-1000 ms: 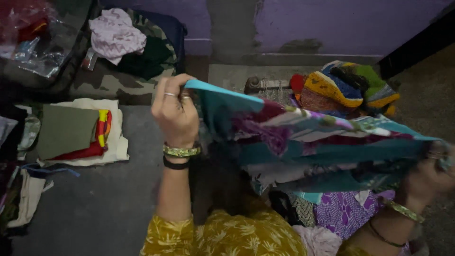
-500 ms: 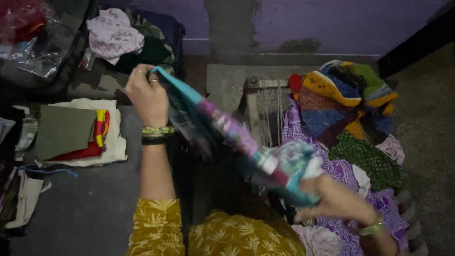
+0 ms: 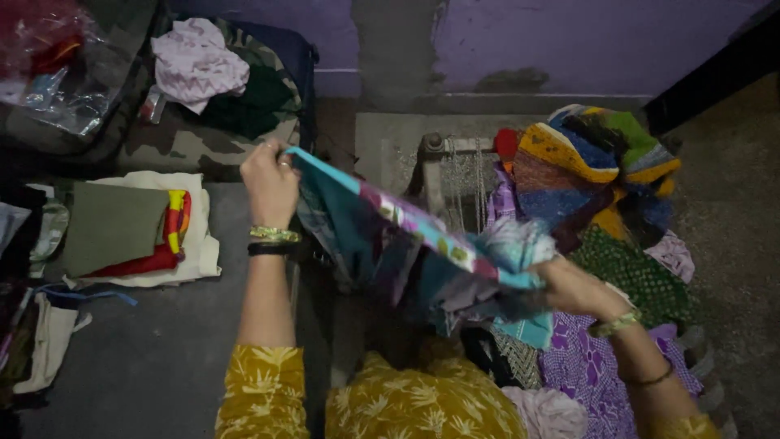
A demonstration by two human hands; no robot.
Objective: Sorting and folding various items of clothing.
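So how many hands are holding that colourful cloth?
2. The left hand grips the upper end of the teal patterned cloth, raised over the grey floor. The right hand grips its lower end, beside the clothes pile. No other hands show.

Left hand [image 3: 270,183] is raised with arm outstretched, fingers pinched shut; right hand [image 3: 573,286] sits lower, fist closed, wrist bent inward.

Right hand [image 3: 573,289] fingertips buried in the teal patterned cloth [image 3: 406,236], grip unreadable. Cloth hides part of the metal frame [image 3: 443,162]. Fabric pile [image 3: 32,341] cut off at left edge.
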